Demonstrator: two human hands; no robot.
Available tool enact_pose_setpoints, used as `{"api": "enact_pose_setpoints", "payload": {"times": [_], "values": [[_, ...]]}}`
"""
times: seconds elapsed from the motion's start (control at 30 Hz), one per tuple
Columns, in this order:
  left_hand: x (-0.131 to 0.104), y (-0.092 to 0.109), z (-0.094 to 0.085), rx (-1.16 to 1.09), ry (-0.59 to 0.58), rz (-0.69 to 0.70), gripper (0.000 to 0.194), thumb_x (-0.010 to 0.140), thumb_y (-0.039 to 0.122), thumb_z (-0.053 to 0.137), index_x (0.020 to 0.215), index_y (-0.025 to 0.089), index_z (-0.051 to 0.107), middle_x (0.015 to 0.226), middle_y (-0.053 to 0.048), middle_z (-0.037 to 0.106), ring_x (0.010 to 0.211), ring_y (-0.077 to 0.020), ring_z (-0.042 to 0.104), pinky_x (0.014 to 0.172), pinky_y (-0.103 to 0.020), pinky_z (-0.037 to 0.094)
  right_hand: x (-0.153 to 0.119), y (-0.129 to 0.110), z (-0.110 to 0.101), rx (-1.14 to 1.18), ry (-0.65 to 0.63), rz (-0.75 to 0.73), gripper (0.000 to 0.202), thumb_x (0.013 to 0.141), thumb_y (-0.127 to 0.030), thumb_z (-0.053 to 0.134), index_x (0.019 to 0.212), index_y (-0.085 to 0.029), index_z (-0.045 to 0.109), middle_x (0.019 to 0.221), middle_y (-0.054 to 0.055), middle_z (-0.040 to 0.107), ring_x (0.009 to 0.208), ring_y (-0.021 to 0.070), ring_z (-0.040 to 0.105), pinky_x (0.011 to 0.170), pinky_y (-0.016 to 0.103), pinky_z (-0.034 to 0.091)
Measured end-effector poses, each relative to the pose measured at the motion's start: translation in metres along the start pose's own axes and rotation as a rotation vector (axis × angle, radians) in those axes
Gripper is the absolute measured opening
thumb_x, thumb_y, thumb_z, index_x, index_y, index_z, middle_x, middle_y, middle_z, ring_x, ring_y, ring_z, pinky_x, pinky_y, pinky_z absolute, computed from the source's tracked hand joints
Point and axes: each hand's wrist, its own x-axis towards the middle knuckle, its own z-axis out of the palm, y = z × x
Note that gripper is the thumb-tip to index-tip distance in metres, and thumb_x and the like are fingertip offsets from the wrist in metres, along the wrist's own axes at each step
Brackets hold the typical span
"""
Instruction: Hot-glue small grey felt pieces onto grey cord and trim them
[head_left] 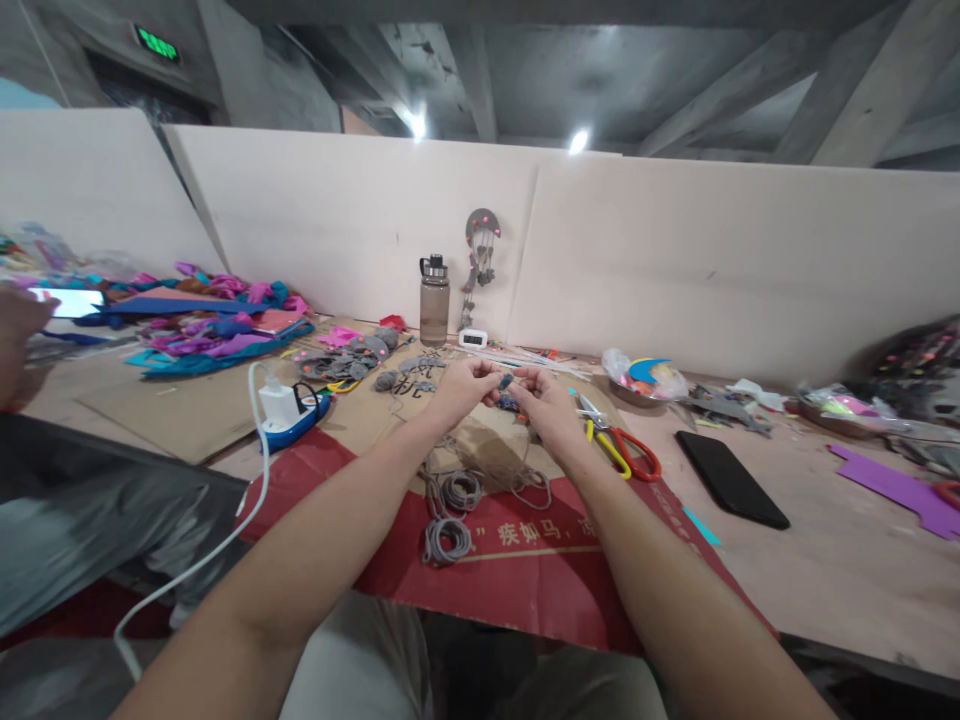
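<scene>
My left hand and my right hand meet over the cardboard, fingertips pinched together around a small dark blue-grey piece. It is too small to tell its kind. Beneath the hands, thin grey cord runs loosely over the cardboard. Two coils of grey cord lie nearer to me, on the red part of the sheet. Just right of my right hand rest scissors with red handles and a yellow-handled tool. Fingers partly cover what lies directly under them.
A water bottle and a small white clock stand at the back panel, where a grey hanging ornament is fixed. A black phone lies right, a blue power strip left. Another person's hand is far left.
</scene>
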Motion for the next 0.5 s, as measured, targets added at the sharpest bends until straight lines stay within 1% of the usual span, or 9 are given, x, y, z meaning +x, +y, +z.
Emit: {"api": "enact_pose_setpoints", "payload": {"times": [0.07,0.2,0.27,0.37,0.5], "values": [[0.0017,-0.003,-0.0008,0.011,-0.007,0.017,0.007,0.074,0.018,0.059,0.072,0.012,0.059,0.053,0.001,0.059,0.044,-0.0057,0.051,0.045,-0.017,0.042,-0.0003,0.0,0.0001,-0.002,0.021,-0.009,0.036,0.07,-0.037,0.057,0.099,-0.016,0.054,0.068,-0.004,0.051,0.057,0.0101,0.044,0.054,0.023,0.036],[0.0025,-0.0048,0.0009,0.01,-0.042,-0.001,0.005,0.075,0.017,0.058,0.076,0.012,0.057,0.052,0.001,0.059,0.04,-0.005,0.048,0.04,-0.016,0.037,-0.0009,0.0005,-0.0012,-0.067,0.07,-0.03,0.028,0.073,-0.036,0.054,0.092,-0.016,0.059,0.068,-0.001,0.055,0.06,0.0116,0.047,0.056,0.024,0.037],[0.0017,-0.0035,0.0028,-0.002,-0.047,-0.022,0.006,0.076,0.017,0.059,0.077,0.012,0.056,0.052,0.001,0.059,0.041,-0.006,0.05,0.041,-0.017,0.039,-0.001,0.0001,-0.0018,-0.092,0.089,-0.043,0.026,0.073,-0.035,0.054,0.088,-0.016,0.06,0.07,0.0,0.058,0.062,0.0124,0.049,0.057,0.024,0.038],[0.0,-0.0005,0.0052,-0.019,-0.042,-0.037,0.008,0.075,0.017,0.061,0.078,0.011,0.056,0.053,0.001,0.059,0.045,-0.008,0.055,0.046,-0.019,0.045,-0.0014,-0.0014,-0.0021,-0.127,0.108,-0.06,0.024,0.073,-0.034,0.053,0.085,-0.016,0.061,0.071,0.002,0.059,0.062,0.0132,0.05,0.057,0.025,0.039],[-0.0019,0.0024,0.0066,-0.012,-0.049,-0.047,0.007,0.076,0.016,0.06,0.077,0.011,0.056,0.052,0.002,0.058,0.046,-0.0084,0.056,0.048,-0.021,0.049,-0.0032,-0.0044,-0.0025,-0.267,0.143,-0.122,0.021,0.075,-0.032,0.051,0.084,-0.016,0.063,0.071,0.002,0.061,0.062,0.0141,0.05,0.057,0.025,0.038]]}}
